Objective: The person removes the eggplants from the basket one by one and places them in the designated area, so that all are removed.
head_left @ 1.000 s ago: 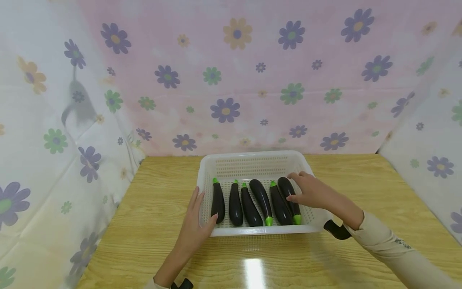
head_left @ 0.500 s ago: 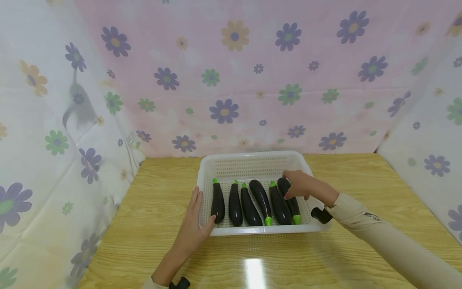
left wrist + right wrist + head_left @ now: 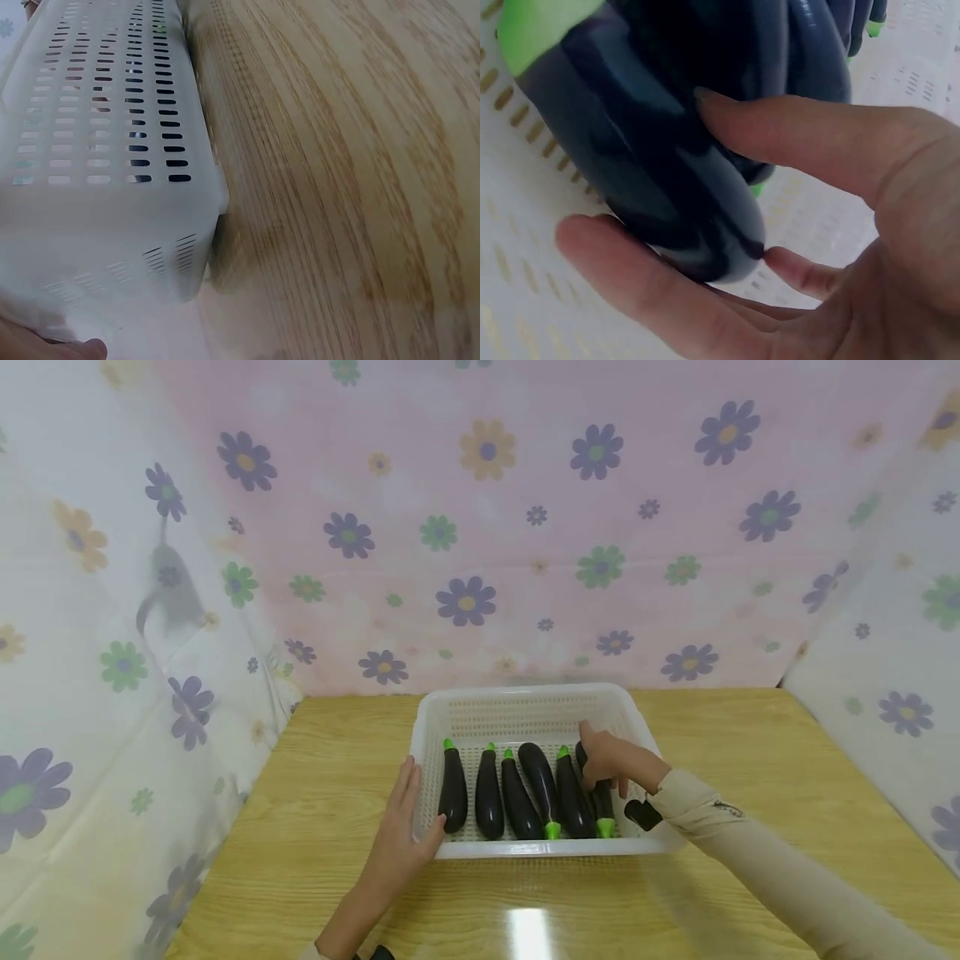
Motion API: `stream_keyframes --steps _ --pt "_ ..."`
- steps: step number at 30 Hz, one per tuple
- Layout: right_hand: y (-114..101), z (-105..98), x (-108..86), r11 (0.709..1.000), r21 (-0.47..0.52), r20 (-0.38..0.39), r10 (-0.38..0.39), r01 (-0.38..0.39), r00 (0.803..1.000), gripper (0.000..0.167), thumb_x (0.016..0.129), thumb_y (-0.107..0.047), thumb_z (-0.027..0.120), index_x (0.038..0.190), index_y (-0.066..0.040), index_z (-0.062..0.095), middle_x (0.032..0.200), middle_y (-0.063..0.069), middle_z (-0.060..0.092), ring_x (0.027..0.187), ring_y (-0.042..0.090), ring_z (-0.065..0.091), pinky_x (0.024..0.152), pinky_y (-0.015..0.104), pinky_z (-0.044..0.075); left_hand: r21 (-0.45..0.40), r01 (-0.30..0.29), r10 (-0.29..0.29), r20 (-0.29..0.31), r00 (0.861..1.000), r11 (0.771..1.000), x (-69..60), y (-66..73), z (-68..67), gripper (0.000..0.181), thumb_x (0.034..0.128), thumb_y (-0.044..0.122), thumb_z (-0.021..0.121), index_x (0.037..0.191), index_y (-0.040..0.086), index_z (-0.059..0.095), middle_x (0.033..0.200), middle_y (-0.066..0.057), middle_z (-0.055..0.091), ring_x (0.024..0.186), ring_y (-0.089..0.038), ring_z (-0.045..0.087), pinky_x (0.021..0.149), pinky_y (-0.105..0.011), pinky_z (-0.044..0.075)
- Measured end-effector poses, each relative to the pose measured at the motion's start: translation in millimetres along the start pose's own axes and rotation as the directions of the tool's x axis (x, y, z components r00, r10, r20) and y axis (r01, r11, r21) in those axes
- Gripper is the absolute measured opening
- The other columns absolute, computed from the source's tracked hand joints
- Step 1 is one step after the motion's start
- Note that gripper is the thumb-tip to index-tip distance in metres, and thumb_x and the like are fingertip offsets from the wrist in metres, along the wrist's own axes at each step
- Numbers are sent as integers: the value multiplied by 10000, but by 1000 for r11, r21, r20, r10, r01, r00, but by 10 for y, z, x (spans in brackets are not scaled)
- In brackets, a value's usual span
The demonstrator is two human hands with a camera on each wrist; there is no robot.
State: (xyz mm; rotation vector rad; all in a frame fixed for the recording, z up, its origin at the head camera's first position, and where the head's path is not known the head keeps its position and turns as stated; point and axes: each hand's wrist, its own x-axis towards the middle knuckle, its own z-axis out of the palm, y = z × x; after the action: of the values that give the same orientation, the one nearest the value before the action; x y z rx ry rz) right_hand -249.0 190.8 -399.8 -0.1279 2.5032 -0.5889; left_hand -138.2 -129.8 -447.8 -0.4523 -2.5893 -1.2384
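**Right hand [image 3: 611, 757] grips glossy dark-purple, green-capped eggplant [image 3: 652, 161]**

Held between thumb and fingers, it lies at four o'clock inside a white perforated plastic basket [image 3: 517, 850]; the left hand [image 3: 399, 839], fingers extended, touches the basket's eight-o'clock side.

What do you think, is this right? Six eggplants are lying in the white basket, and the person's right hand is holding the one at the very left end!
Not quite: the end is wrong. The right hand is holding the rightmost eggplant, as the head view shows. The six eggplants are indeed lying in the white basket.
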Motion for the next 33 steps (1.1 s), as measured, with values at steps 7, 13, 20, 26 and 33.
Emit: stream_keyframes --steps 7,13,20,26,33 --pt "102 36 -20 992 50 -89 -108 113 990 635 744 45 654 1262 -10 290 739 202 527 490 342 575 427 419 516 18 0 0 -9 1000 1000 -2 13 16 783 858 169 645 1481 -29 213 1575 -108 95 1416 -302 150 1080 -509 233" --pt "118 -40 -97 987 79 -100 -132 140 986 621 722 19 662 1242 -13 323 857 191 515 558 298 564 419 412 514 15 -1 1 -5 1000 1000 4 25 26 778 864 173 639 1481 -32 211 1571 -130 107 1415 -303 154 1075 -515 242" --pt "115 -170 -209 980 110 -125 -155 169 980 665 756 -36 698 1293 -16 307 891 191 536 583 263 576 466 430 533 23 -8 8 -10 1000 1000 5 24 29 779 864 157 639 1481 -36 204 1572 -123 101 1414 -308 157 1072 -530 242" --pt "143 -294 -310 970 135 -163 -178 201 970 665 766 -65 695 1307 -25 309 942 219 541 577 244 595 488 440 540 10 -10 11 -13 1000 1000 -11 11 23 774 864 140 641 1473 -54 205 1571 -130 94 1413 -316 151 1071 -523 244" --pt "192 -417 -428 962 155 -180 -195 223 964 654 797 -101 687 1315 -21 295 910 203 532 581 245 579 482 398 537 50 -14 15 -27 1000 999 -2 -14 40 767 862 151 643 1476 -36 224 1573 -99 112 1411 -292 175 1071 -476 239"
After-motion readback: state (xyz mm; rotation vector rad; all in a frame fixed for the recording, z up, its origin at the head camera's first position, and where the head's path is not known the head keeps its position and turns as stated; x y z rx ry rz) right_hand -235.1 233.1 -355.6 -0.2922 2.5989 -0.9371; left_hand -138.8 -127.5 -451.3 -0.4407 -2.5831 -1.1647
